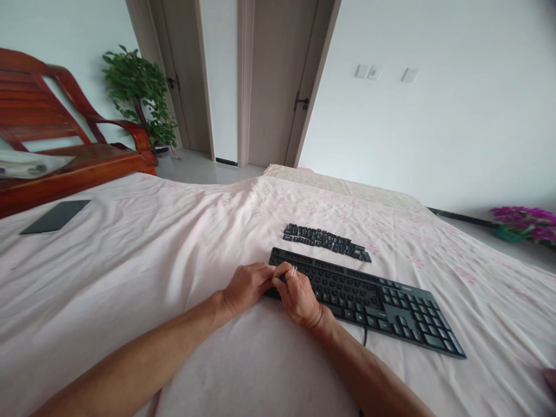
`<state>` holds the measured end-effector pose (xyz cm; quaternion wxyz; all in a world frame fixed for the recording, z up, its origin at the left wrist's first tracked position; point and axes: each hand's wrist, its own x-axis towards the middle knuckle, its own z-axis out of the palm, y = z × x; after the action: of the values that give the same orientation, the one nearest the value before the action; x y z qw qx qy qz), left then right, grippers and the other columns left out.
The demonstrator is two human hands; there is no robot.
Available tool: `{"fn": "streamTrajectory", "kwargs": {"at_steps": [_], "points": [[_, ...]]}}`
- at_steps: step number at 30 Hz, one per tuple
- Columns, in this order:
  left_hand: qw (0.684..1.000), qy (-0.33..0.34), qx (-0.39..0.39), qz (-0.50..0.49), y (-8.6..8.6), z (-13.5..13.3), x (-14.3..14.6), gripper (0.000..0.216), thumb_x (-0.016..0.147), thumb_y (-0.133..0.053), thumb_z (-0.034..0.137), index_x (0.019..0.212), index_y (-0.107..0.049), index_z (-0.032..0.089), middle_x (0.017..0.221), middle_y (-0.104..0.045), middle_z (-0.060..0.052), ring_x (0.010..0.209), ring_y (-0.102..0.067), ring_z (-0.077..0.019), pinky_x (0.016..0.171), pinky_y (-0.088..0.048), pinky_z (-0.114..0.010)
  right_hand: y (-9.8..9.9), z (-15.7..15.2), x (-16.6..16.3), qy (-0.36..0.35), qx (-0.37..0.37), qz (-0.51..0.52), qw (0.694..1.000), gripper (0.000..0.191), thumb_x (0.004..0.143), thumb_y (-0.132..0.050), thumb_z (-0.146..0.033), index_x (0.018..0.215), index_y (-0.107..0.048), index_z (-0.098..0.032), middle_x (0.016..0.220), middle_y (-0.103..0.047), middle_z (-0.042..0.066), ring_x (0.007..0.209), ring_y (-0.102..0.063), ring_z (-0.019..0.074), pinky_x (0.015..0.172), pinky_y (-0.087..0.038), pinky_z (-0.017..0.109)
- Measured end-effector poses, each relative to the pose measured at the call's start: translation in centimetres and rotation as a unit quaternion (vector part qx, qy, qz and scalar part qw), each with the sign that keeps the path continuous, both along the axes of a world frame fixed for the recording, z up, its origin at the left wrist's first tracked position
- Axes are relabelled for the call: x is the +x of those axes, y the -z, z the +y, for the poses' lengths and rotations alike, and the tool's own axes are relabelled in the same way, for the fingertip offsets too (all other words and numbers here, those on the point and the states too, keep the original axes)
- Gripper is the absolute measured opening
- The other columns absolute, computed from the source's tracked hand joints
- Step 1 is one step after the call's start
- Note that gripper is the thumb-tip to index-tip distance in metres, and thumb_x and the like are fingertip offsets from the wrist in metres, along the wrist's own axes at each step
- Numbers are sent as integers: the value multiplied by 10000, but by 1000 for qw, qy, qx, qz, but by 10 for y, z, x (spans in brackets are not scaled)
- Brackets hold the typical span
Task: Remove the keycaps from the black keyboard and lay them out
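A black computer keyboard [391, 301] lies at a slant on the cloth, many of its letter keys bare of caps. My right hand [299, 295] is over its left part, fingers curled round a thin tool with two pale wire-like prongs [294, 270] that stick up past the index finger. At the keyboard's left end my left hand [249, 285] is closed, its fingertips meeting those of my right hand. What the left fingers pinch is hidden. Loose black keycaps [325, 240] are laid out in rows behind the keyboard.
A wrinkled pink flowered cloth [208, 243] covers the surface. A dark flat phone-like slab [56, 217] lies at far left. The keyboard cable [365, 336] runs toward me. Beyond are a wooden bench [143, 145], a potted plant [139, 87] and purple flowers [525, 223].
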<state>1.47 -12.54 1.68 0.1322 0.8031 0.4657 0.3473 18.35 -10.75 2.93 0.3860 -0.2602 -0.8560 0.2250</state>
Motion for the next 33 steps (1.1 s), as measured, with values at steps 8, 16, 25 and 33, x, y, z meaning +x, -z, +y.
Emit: {"fn": "streamTrajectory", "kwargs": {"at_steps": [8, 16, 25, 33], "points": [[997, -12, -34, -63, -3, 3, 2, 207, 889, -517, 345, 954, -645, 195, 883, -667, -23, 828, -613, -158, 745, -464, -251, -5, -1, 1, 59, -58, 33, 996, 103, 945, -395, -233, 902, -484, -206, 814, -562, 31, 741, -558, 156, 696, -441, 279], [944, -52, -164, -283, 8, 21, 1, 219, 748, -652, 201, 967, -672, 194, 954, -706, -23, 871, -651, -168, 816, -505, -263, -10, -2, -4, 84, -25, 52, 995, 157, 948, -370, -202, 971, -525, -205, 919, -596, 58, 847, -575, 166, 785, -445, 288], [955, -104, -135, -243, -7, 25, 12, 197, 697, -642, 147, 870, -704, 217, 863, -722, 1, 787, -658, -158, 764, -510, -259, -4, 4, -5, 148, -16, 77, 986, 172, 928, -384, -189, 933, -556, -206, 909, -611, 57, 884, -574, 182, 835, -436, 313], [906, -78, -224, -350, -9, 59, 7, 261, 602, -726, 154, 858, -676, 136, 840, -719, -70, 803, -669, -193, 749, -522, -289, -7, 18, 7, 238, -120, 212, 940, 178, 940, -388, -295, 932, -544, -211, 897, -611, 31, 749, -563, 152, 701, -459, 280]]}}
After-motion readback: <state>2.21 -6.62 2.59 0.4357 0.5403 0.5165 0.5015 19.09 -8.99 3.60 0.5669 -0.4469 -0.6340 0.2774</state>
